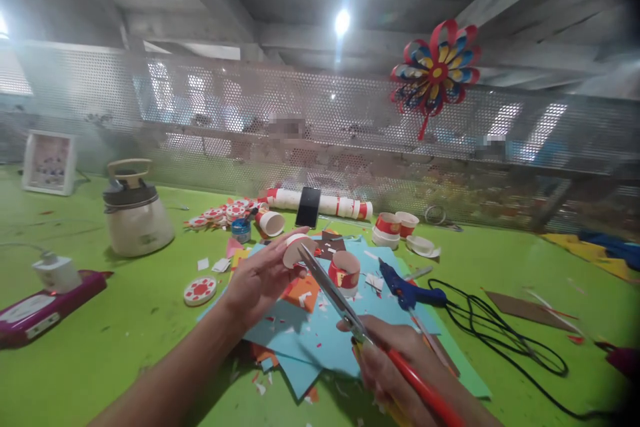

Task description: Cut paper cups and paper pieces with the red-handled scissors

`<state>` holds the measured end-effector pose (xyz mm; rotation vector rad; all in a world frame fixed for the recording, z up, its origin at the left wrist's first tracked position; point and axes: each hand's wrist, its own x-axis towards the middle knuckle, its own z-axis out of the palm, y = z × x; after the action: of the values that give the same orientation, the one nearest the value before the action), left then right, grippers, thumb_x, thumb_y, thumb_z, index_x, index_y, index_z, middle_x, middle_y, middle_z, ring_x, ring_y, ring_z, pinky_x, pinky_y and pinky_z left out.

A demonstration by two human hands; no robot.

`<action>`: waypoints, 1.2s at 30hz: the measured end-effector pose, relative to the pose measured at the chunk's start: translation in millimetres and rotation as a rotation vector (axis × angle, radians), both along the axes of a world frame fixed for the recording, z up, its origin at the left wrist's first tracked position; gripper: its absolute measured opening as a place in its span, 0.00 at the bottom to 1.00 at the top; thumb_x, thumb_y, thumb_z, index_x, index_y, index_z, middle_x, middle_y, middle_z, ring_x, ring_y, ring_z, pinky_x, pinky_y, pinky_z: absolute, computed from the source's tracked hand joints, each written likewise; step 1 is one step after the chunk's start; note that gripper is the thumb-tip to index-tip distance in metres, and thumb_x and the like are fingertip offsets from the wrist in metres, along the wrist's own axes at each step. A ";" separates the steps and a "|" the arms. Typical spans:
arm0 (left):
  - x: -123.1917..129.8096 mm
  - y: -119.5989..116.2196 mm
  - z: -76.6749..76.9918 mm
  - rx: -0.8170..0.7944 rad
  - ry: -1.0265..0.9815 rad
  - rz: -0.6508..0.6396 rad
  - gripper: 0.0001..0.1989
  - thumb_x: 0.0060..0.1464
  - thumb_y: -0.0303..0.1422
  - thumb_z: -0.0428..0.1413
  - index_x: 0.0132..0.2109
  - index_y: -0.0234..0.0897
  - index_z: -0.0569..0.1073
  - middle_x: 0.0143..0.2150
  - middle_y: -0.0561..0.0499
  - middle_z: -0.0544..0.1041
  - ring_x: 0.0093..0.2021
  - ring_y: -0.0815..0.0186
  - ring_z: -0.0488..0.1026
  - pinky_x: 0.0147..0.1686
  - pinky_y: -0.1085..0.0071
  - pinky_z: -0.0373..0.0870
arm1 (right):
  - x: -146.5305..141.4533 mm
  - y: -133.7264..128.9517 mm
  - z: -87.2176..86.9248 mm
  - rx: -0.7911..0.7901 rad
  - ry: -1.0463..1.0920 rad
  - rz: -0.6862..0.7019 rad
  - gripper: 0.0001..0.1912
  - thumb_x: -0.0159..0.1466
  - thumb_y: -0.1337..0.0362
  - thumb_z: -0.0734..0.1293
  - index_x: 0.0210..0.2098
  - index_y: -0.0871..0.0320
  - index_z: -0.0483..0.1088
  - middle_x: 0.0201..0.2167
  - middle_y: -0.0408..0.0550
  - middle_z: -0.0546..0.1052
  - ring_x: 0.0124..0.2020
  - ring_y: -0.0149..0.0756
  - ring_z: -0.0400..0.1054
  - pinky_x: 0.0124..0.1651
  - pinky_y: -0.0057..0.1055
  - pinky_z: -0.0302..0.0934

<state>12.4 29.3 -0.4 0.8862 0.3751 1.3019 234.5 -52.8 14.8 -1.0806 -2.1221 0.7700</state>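
Note:
My left hand (257, 280) grips a cut piece of paper cup (297, 251), pale inside with a red edge. My right hand (387, 353) is closed round the scissors (340, 303), whose handles are red and yellow. Their long blades point up and left, with the tips over the cup piece; whether they touch it I cannot tell. Just right of the blades, a short red-and-white paper cup ring (344, 272) stands on light blue paper sheets (290, 327). A round white disc with red spots (200, 291) lies left of my left hand.
A blue glue gun (407, 287) with a looping black cord lies at right. Behind are a phone (308, 207), a row of nested cups (335, 205), a blue jar (241, 231) and more cups (387, 225). A purple power strip (47, 307) and a jug (136, 220) stand left.

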 end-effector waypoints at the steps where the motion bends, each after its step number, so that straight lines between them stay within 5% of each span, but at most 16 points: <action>1: 0.8 -0.4 -0.2 -0.002 0.004 0.004 0.15 0.57 0.31 0.55 0.51 0.36 0.76 0.45 0.44 0.78 0.43 0.61 0.71 0.40 0.68 0.67 | -0.7 -0.1 0.5 0.016 -0.012 -0.008 0.21 0.67 0.47 0.54 0.35 0.56 0.69 0.19 0.38 0.64 0.20 0.28 0.58 0.24 0.26 0.50; 24: 1.4 -1.3 -2.0 0.062 0.110 0.029 0.15 0.54 0.32 0.58 0.49 0.34 0.77 0.50 0.41 0.77 0.49 0.57 0.71 0.43 0.68 0.65 | -6.3 -1.7 -1.7 0.143 -0.190 -0.122 0.14 0.64 0.51 0.61 0.35 0.53 0.71 0.22 0.39 0.70 0.22 0.31 0.59 0.27 0.26 0.52; 36: -1.1 -5.1 5.9 0.099 0.195 0.018 0.18 0.53 0.32 0.58 0.51 0.35 0.77 0.53 0.41 0.76 0.54 0.51 0.70 0.50 0.62 0.65 | -2.3 2.1 -10.1 0.159 -0.179 -0.049 0.13 0.64 0.53 0.62 0.40 0.53 0.72 0.27 0.42 0.76 0.26 0.34 0.67 0.29 0.27 0.55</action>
<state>11.4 24.2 5.6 1.1002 0.4748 1.2627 232.2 -50.7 4.7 -1.1466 -2.2537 0.4873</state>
